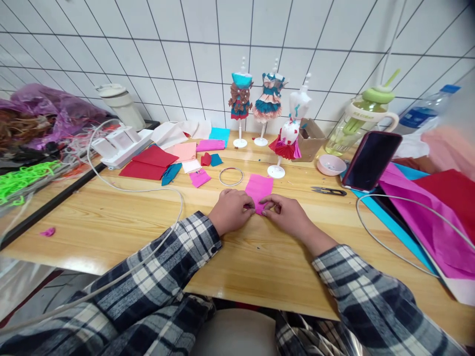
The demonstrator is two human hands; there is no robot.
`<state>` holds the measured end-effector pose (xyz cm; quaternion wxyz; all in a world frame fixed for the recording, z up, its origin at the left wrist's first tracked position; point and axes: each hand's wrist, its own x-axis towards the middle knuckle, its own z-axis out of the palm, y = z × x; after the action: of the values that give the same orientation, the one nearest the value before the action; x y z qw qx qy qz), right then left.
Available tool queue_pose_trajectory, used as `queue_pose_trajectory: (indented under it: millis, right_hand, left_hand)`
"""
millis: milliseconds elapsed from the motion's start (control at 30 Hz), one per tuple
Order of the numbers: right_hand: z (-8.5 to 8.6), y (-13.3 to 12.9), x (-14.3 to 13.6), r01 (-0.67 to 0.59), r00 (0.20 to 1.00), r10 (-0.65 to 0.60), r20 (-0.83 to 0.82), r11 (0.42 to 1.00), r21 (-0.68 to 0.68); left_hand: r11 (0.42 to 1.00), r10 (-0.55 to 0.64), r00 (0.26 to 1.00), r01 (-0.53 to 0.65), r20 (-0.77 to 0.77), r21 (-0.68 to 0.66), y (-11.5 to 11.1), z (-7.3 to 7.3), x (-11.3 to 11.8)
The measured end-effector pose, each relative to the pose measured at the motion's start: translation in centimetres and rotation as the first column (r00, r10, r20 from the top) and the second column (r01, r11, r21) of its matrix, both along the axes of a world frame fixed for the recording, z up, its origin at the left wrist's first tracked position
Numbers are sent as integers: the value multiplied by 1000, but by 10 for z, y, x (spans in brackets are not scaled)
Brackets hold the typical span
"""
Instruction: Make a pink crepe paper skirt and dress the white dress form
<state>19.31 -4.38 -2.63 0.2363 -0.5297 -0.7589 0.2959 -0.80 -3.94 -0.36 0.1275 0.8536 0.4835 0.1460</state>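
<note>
A small magenta piece of crepe paper or cloth lies on the wooden table between my hands. My left hand pinches its near left corner, the fingers closed on the edge. At the near right edge my right hand grips the same piece between thumb and fingers. Just beyond my left hand rests a thin metal ring. Behind the piece stands a white mini dress form with a red and magenta skirt. Two more dressed forms, one in turquoise and brown, one in teal and peach, stand farther back.
Folded red pieces and small coloured scraps lie at the back left beside a white power strip. Thread snips, a pink bowl, a propped phone and a bottle are on the right. A white cable crosses my left arm.
</note>
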Motion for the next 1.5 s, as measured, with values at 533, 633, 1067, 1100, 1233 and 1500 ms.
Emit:
queue_pose_trajectory:
  millis: [533,633,1067,1100,1233,1500]
  right_hand:
    - [8,0,-7,66,991,-64,119,998,-16]
    - [12,1,-7,33,989,-35,144,999,17]
    - [10,4,-7,12,983,-23,184,998,64]
    - [10,4,-7,18,983,-29,182,998,62]
    - [11,5,-6,30,984,-38,173,998,47]
    - [10,7,-6,48,982,-57,178,997,55]
  left_hand:
    - [997,69,998,-69,3,35,2,-6,-1]
    - [997,79,997,-79,23,-4,3,-7,0]
    - [985,141,990,-142,24,97,5,-3,-2]
    - [986,141,990,-143,28,89,5,-3,-2]
    - [988,151,987,-152,53,26,8,-5,-1]
    - [986,159,985,-162,62,39,13,-12,8]
